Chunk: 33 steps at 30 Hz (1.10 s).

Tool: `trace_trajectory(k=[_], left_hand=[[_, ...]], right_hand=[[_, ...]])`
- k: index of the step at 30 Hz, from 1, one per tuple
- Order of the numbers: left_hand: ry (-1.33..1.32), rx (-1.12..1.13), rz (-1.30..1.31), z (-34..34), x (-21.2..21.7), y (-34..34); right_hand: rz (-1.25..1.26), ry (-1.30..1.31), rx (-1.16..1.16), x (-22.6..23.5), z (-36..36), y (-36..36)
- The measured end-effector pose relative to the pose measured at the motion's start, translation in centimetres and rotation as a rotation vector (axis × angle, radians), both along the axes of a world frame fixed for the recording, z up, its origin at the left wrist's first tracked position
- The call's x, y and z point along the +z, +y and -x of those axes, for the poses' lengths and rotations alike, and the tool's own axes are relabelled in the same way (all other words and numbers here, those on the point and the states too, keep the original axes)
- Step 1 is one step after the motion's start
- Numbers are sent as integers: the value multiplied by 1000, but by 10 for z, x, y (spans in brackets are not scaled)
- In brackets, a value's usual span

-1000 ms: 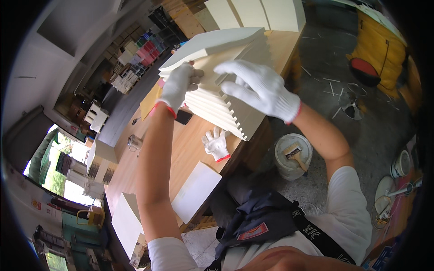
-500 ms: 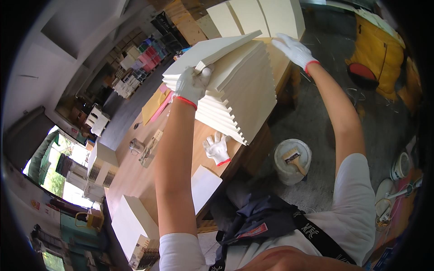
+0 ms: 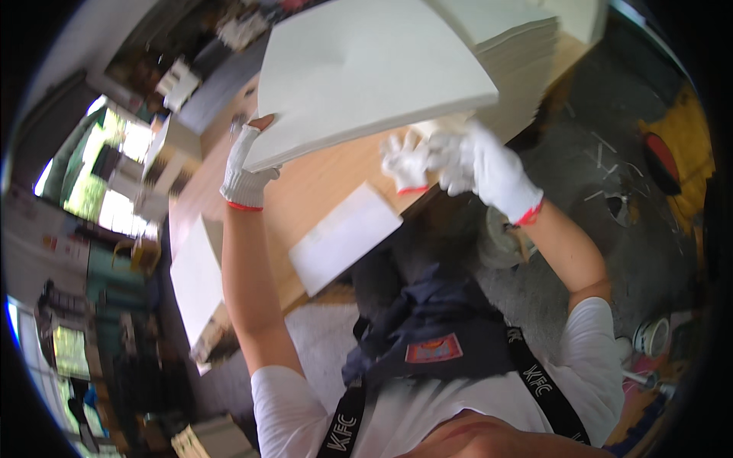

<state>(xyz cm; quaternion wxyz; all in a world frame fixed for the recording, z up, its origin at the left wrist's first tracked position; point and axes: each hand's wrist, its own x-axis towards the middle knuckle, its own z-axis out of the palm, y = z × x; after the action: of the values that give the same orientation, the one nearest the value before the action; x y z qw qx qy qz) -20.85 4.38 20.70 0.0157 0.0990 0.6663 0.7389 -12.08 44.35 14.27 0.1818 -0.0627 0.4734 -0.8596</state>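
Note:
A thick slab of white paper sheets (image 3: 374, 69) is tilted above the table. My left hand (image 3: 250, 172), in a white knit glove with a red cuff, grips its near left corner, thumb on top and fingers beneath. My right hand (image 3: 492, 172), gloved the same way, is slightly blurred below the slab's right corner. Its fingers are apart and hold nothing. Beside those fingers a loose white glove (image 3: 406, 162) lies on the table. The tall pile of paper (image 3: 519, 69) stands behind, partly covered by the slab.
The wooden table (image 3: 336, 179) carries a white sheet-like block (image 3: 347, 237) near its front edge. Another white paper stack (image 3: 197, 278) sits at its left end. On the floor to the right are a bucket (image 3: 500, 240) and a white pail (image 3: 651, 336).
My left hand has lifted the paper slab off the tall pile and drawn it toward me. My right hand has come back from the pile's far side. The view has shifted.

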Motion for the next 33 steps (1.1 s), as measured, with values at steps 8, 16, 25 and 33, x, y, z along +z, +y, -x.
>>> trace_trajectory(k=[8,16,25,33], left_hand=[[-203,353,129,-117,-96,-58],[-303,574,-124,-124,-189,-87],[-425,556,666,-115,-185,-92],[-30,695,1225,-195,-211,-65]], right_hand=[[-391,112,407,-94,113,-93],[-1293,247,315,-99,139,-163],[-1575,473,304,-104,135,-162],[-1708,853,281,-77,84,-131]])
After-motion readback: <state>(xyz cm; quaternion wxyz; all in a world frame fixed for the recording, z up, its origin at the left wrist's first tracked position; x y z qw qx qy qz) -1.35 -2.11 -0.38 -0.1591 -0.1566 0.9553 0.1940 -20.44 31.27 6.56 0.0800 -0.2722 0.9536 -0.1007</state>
